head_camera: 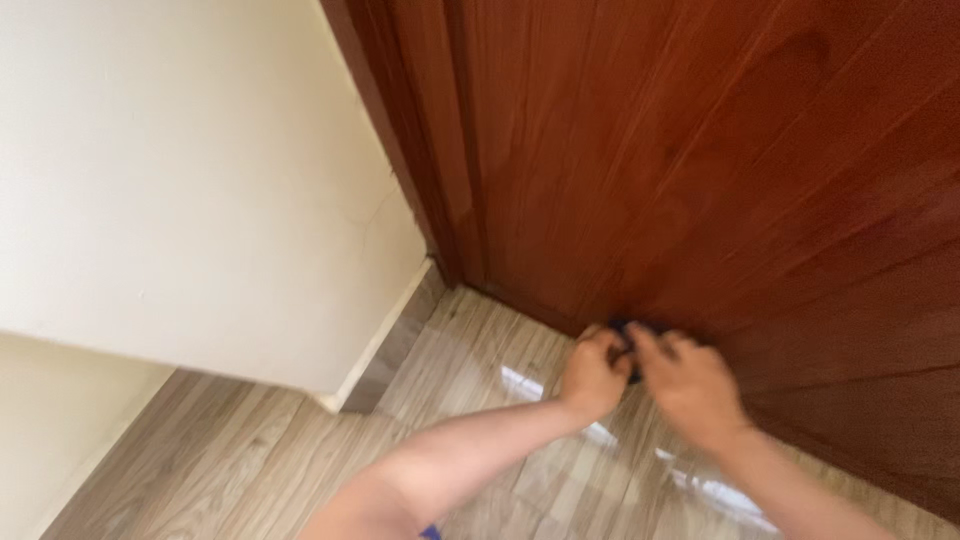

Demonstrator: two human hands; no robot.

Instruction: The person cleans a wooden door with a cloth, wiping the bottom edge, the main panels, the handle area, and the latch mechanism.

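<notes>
We are pressing a small dark object [622, 327] against the foot of the red-brown wooden door [720, 160], lower centre of frame.

Both hands are closing on it: left hand [594, 372] curled, right hand [690, 382] pinching from above. We are judging the work as under way at the door's bottom edge, progress unclear. The object is mostly hidden under the fingers and blurred; the plank floor [250, 450] is glaring.
</notes>
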